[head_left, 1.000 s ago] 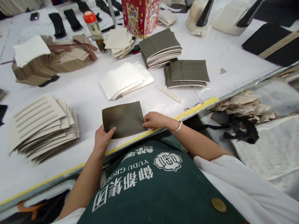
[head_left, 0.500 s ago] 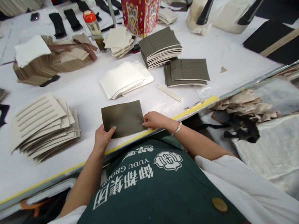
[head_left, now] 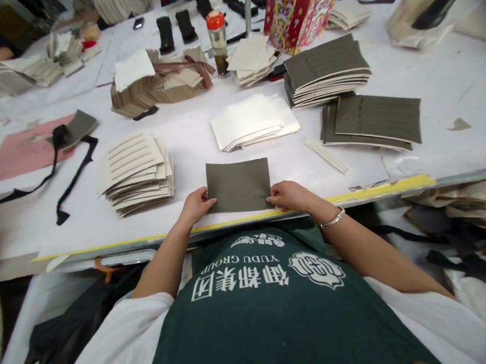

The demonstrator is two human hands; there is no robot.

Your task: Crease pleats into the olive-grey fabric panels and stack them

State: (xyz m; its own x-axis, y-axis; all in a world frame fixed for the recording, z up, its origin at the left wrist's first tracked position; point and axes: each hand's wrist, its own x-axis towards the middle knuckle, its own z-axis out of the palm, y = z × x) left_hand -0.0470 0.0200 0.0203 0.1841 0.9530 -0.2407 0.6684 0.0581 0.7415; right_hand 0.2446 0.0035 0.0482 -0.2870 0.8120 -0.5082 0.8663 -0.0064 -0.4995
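A dark olive-grey panel [head_left: 238, 185] lies near the yellow-taped front edge of the white table. Its lower left corner is pinched by my left hand [head_left: 198, 204], thumb on top. At the lower right corner my right hand [head_left: 288, 196], with a bracelet at the wrist, grips the panel between thumb and fingers. Behind the panel sits a pile of white sheets [head_left: 250, 121]. Left of my left hand stands a stack of cream ribbed pieces [head_left: 140, 171]. Dark ribbed panels [head_left: 326, 69] are stacked at the back right, with a few more [head_left: 379, 117] in front of them.
Light narrow strips [head_left: 327, 156] lie right of the white pile. Farther back are a bottle with a red cap [head_left: 218, 42], a red patterned bag [head_left: 296, 19] and a tan bundle [head_left: 158, 88]. Black straps [head_left: 77, 179] and a pink sheet [head_left: 29, 144] are at the left.
The view has swung to the left, so the table's things appear farther right. The panel now lies squarer to the table edge, and my left hand holds nearer its lower left corner.
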